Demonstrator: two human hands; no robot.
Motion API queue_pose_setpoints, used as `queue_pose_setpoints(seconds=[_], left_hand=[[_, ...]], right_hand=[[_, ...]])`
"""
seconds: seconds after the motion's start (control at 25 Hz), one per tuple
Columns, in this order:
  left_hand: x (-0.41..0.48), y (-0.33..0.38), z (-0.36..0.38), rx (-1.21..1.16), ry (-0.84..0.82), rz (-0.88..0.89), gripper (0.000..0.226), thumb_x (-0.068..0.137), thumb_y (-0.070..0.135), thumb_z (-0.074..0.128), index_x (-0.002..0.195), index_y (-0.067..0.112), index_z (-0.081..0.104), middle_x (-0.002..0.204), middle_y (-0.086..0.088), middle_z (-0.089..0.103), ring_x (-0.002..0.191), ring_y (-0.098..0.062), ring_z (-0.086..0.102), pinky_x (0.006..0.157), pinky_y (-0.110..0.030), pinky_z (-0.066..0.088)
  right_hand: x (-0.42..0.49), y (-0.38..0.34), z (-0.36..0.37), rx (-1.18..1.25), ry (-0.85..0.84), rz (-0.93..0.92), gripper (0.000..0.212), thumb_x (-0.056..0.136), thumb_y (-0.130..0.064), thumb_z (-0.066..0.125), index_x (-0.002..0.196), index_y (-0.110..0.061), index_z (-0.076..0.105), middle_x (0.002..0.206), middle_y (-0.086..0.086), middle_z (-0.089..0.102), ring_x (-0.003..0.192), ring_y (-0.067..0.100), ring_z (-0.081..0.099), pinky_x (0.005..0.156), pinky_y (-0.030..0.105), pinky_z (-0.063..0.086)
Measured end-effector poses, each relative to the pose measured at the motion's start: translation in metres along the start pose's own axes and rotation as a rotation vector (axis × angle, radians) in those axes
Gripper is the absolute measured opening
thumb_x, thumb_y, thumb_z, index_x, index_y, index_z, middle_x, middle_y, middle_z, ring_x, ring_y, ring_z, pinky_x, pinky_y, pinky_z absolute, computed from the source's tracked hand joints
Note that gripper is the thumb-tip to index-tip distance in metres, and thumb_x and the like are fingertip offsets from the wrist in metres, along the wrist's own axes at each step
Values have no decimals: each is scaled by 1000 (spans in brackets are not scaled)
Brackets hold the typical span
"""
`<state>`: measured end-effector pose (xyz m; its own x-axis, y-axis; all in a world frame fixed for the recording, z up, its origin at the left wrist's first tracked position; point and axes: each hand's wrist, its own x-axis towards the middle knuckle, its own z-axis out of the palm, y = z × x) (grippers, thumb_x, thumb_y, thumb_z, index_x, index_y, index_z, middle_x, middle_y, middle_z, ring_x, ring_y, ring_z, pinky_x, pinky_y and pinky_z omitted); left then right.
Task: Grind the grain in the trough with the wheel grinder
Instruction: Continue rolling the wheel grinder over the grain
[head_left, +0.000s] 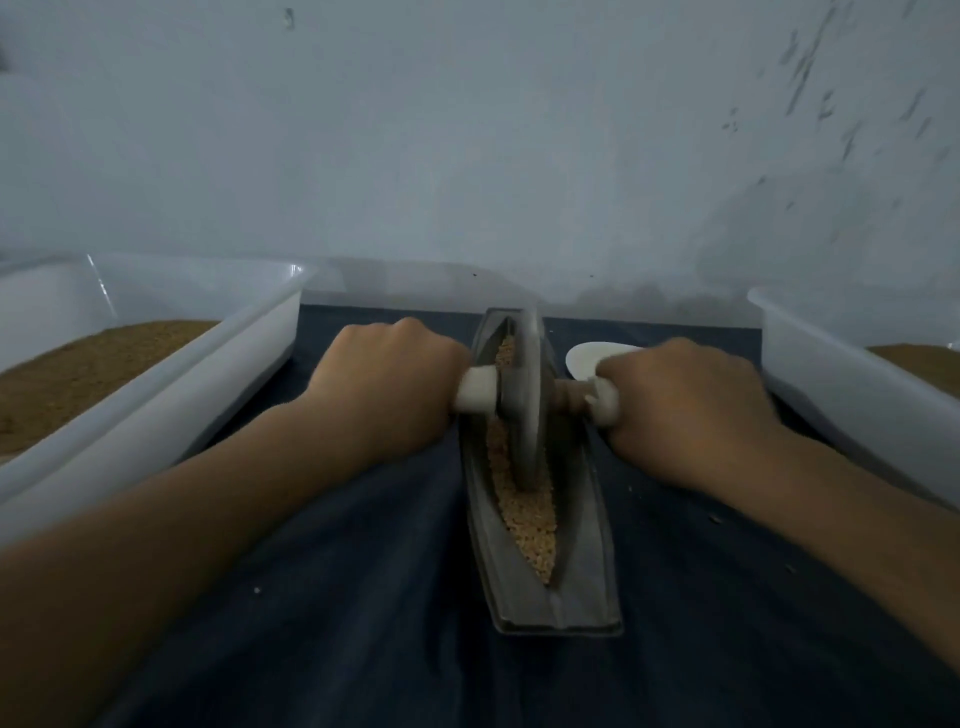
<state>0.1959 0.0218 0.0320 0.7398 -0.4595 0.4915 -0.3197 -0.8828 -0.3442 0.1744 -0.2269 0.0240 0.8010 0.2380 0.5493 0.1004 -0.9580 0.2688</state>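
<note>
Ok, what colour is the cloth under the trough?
The cloth is dark blue, seen best in the head view.

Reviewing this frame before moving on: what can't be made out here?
All in the head view:
- The white object is half hidden by the right hand, so it cannot be identified.
- Grain under the wheel in the trough is covered by the wheel.
- The left tub and right tub are cut off by the frame edges, and their brown contents are blurred.
- The handle is mostly hidden by the left hand.
</note>
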Motion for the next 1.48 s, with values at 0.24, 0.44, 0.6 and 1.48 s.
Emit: queue_pose_setpoints(seconds=[0.24,0.44,0.6,1.48], left_hand=[[0,-2,11,32,1,-64,18,76,35,65,75,30,48,59,7,31,46,-17,30,45,-24,18],[33,-5,21,-85,-151,-151,4,89,33,57,92,31,57,81,4,55,68,-20,52,59,-33,37],[-24,-13,13,-66,178,118,18,67,46,51,69,39,35,55,13,15,44,-4,10,45,-16,7],[22,-2,13,-58,-103,-84,5,88,32,57,91,29,57,74,6,48,65,-21,54,55,-32,37]], right_hand=[[5,-4,5,-9,13,-17,19,70,-43,67,68,-33,51,54,-13,31,43,11,27,46,18,19],[46,-6,1,14,-161,52,11,84,-39,68,88,-30,66,75,-4,56,67,21,53,55,26,37],[-20,0,-10,-7,115,-74,20,62,-46,56,61,-33,41,52,-16,16,41,4,12,47,14,10],[35,-4,-1,64,-194,9,16,84,-38,68,78,-32,54,76,-6,59,67,19,56,54,28,40]])
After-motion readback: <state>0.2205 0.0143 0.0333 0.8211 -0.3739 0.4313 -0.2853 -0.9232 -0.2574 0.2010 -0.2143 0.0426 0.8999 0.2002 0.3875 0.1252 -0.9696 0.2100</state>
